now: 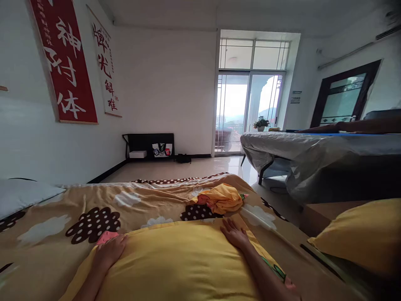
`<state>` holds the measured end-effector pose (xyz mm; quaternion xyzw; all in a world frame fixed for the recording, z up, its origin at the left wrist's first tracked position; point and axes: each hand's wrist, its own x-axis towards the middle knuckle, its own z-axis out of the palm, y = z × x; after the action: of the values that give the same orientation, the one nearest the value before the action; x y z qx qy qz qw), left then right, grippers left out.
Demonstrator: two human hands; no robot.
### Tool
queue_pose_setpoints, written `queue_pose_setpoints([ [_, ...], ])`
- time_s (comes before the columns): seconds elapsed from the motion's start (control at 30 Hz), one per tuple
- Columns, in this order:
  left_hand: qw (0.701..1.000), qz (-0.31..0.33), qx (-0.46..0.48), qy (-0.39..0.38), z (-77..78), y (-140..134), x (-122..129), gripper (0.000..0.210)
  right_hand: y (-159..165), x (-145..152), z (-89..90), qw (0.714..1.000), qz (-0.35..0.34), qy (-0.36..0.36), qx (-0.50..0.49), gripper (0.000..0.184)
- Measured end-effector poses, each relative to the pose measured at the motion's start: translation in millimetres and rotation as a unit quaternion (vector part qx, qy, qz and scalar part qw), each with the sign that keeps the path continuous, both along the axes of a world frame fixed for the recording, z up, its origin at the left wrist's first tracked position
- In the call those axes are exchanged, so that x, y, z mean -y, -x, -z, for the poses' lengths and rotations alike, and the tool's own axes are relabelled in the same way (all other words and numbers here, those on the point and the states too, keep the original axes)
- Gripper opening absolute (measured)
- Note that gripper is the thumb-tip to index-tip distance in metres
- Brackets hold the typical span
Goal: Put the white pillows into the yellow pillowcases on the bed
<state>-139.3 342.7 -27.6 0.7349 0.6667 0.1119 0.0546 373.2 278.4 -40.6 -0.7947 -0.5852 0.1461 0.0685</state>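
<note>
A plump yellow pillow (178, 259) lies in front of me on a bed. My left hand (111, 251) is at its far left corner, fingers closed on the fabric, with a pink patch of the cover (106, 237) showing just beyond. Flat on the pillow's far right part rests my right hand (236, 234), its fingers stretched out and slightly apart. Just past the pillow, a crumpled yellow-orange cloth (224, 198) with pink and green print sits on the bed sheet. The pillow's near end runs out of view.
The tan bed sheet (131, 213) has cloud and dotted prints. A white pillow (28, 194) lies at left, another yellow pillow (363, 234) at right. Beyond stand a plastic-covered table (282, 144), where another person's arm (360, 126) rests, and a low black shelf (150, 140) by the wall.
</note>
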Motion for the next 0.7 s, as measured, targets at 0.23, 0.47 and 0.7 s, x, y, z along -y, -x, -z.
queue_pose_setpoints([
  [0.23,0.998,-0.045,0.031,0.018,4.7,33.0,20.4,0.056,-15.0,23.8,7.0,0.997,-0.003,-0.04,0.064,0.054],
  [0.47,0.985,-0.142,0.101,-0.02,1.8,94.6,80.2,0.06,-54.3,66.6,-1.4,0.988,0.011,-0.098,0.115,0.052],
  [0.7,0.974,0.132,0.045,-0.18,-38.6,-4.2,156.4,0.057,34.7,103.7,-63.1,0.941,-0.153,-0.298,0.053,0.054],
])
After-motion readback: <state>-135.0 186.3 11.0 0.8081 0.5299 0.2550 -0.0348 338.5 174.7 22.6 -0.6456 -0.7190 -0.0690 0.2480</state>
